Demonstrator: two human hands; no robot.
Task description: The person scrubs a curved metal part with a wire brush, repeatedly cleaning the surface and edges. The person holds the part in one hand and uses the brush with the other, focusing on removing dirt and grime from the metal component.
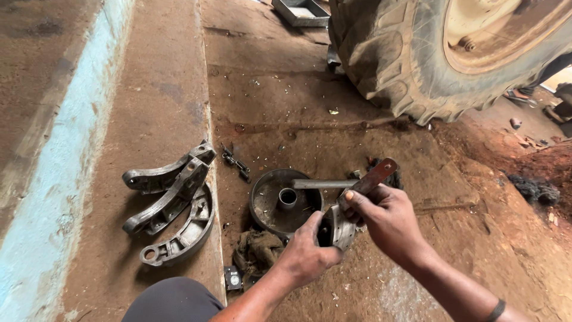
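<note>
A dusty concrete and dirt floor is seen from above, with two bare hands at work low in the middle. A curved grey metal brake shoe [341, 228] is held up off the floor between both hands. The left hand [307, 255] is closed around the shoe's lower edge, thumb raised against its inner face. The right hand [386, 216] is wrapped around a flat rusty brown metal blade [374, 177], whose end is pressed against the upper edge of the shoe, with the rounded tip slanting up and to the right.

Just behind the hands, a round dark metal brake drum [285, 201] with a short central tube lies on the floor, and a plain grey metal rod [322, 183] is laid across its rim. A crumpled oily brown rag [257, 250] lies touching the drum's near side. Well to the left, three more worn grey brake shoes [173, 203] are piled together on a raised concrete strip. A small dark spring link [236, 161] lies between that pile and the drum. A large muddy tractor tyre [441, 53] fills the upper right, and a grey metal tray [301, 12] is seen at the top edge
</note>
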